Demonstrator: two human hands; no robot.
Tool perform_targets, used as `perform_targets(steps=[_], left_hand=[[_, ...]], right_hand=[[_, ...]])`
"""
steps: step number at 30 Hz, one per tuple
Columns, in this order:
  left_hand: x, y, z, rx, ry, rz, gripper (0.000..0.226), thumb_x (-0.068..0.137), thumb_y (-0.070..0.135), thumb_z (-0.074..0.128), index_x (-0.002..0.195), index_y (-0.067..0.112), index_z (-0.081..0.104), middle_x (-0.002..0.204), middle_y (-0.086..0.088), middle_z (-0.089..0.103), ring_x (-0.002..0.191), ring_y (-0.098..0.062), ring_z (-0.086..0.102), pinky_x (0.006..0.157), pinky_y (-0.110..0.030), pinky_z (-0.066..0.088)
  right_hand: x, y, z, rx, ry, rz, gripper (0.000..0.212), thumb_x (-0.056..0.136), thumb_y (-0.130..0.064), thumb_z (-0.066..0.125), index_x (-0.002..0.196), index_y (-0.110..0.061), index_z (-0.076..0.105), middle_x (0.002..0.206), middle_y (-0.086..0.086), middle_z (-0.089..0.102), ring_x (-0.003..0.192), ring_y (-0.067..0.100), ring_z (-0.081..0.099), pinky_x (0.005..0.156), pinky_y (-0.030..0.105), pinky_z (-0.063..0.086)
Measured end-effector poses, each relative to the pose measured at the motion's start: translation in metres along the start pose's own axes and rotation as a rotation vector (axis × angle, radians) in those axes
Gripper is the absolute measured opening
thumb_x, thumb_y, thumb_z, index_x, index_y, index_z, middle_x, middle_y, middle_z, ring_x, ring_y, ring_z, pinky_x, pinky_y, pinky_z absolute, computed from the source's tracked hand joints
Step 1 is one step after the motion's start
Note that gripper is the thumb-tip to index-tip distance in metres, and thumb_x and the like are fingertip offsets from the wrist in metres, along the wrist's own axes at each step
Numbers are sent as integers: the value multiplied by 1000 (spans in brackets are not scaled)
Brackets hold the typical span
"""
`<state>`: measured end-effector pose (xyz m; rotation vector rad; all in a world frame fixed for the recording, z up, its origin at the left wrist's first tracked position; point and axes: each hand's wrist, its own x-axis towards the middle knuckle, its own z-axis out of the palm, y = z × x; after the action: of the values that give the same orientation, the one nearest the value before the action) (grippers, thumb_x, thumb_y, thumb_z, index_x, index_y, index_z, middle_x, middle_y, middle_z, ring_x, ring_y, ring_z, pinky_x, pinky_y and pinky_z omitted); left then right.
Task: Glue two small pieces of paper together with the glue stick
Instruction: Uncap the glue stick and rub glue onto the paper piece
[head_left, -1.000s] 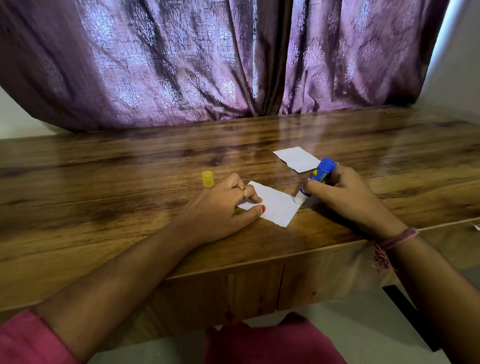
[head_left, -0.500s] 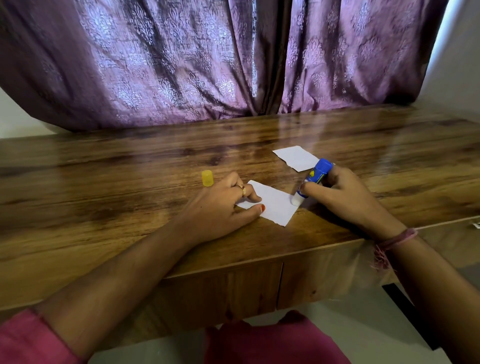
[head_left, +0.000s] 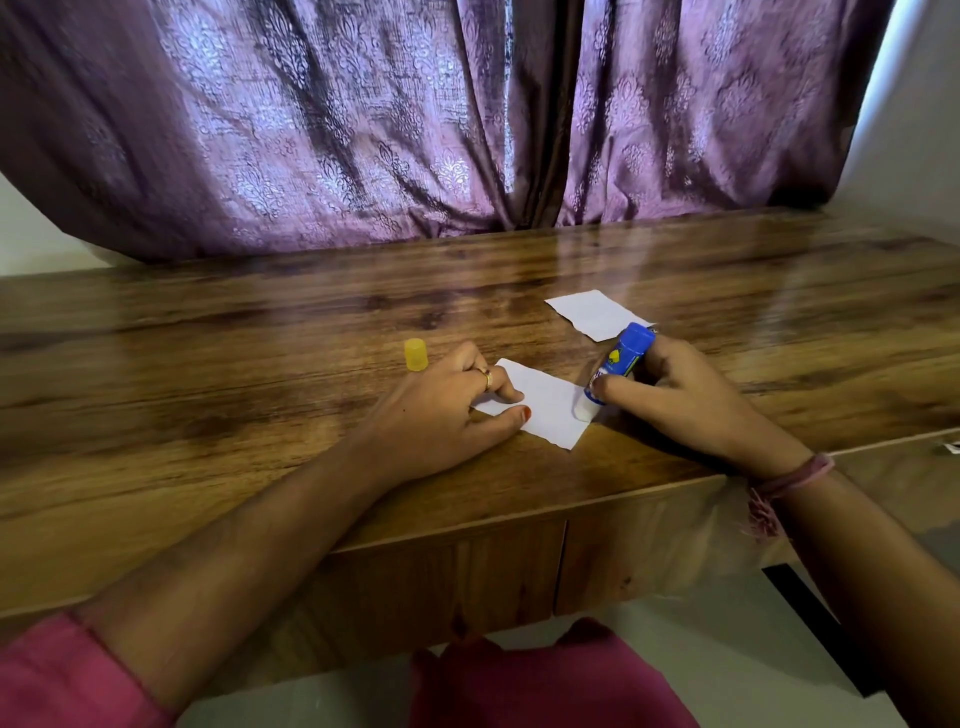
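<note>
Glossy brown wooden table (head_left: 208, 415); left hand (head_left: 441, 415) pressing nearer white torn paper rectangle (head_left: 545, 410) flat with thumb and fingertips. Right hand (head_left: 691, 405) gripping tilted blue glue stick (head_left: 621, 361), white tip on that paper's right edge. Second white paper piece (head_left: 592, 312) just beyond; yellow plastic cap (head_left: 415, 354) upright beside left hand.

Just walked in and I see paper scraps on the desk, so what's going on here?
A person is gluing paper at a wooden desk. The left hand presses the near paper piece flat, while the right hand grips a blue glue stick, its white tip down on that piece's right edge. A second paper piece lies apart, farther back, not yet joined. The yellow cap stands beside the left hand.
</note>
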<state>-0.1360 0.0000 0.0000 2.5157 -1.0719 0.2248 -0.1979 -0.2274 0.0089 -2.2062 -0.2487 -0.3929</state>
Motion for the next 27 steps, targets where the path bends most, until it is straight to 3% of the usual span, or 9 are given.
perform_targets(steps=[7,10,12,16,20,24,27], left_hand=[[-1,1,0,-13,9,4,35,89,53,49,112,30,64,103,14,46,88,-3,51,73,-34,50],[-1,1,0,-10,12,-4,34,88,54,49,110,33,64,101,17,46,82,0,50,69,-28,48],[-1,1,0,-10,13,-2,33,88,55,49,109,34,63,101,17,45,82,2,50,67,-25,46],[0,0,0,2,8,1,33,88,55,48,109,34,62,101,16,45,81,2,49,65,-23,44],[1,0,1,4,7,-2,34,88,55,48,110,34,63,101,17,45,80,1,49,66,-25,46],[1,-2,2,2,15,-2,31,88,56,49,108,36,62,99,19,43,78,5,48,62,-20,41],[1,-2,2,-9,16,2,33,88,56,49,109,35,63,100,18,45,81,2,49,66,-24,46]], right_hand=[[-3,-3,0,-2,-44,-12,28,75,-32,63,81,-6,68,84,27,66,74,40,58,69,47,47],[-2,-3,-1,11,-40,15,13,83,-15,66,80,-2,67,86,30,65,70,37,54,71,45,46],[-2,-4,-1,13,-31,10,15,82,-20,66,80,-5,68,83,28,65,67,28,53,69,44,44],[-5,-8,0,26,-97,-5,31,75,-34,60,84,-6,68,91,30,65,87,47,59,81,58,45],[-5,-8,-1,19,-75,4,30,76,-33,62,84,-5,67,88,31,64,77,42,58,77,56,46],[-8,-13,-1,49,-143,11,10,85,-19,67,83,-8,67,90,36,60,73,26,52,76,59,44],[-7,-11,-1,40,-124,0,20,83,-24,65,87,-4,68,93,36,61,77,41,59,79,59,44]])
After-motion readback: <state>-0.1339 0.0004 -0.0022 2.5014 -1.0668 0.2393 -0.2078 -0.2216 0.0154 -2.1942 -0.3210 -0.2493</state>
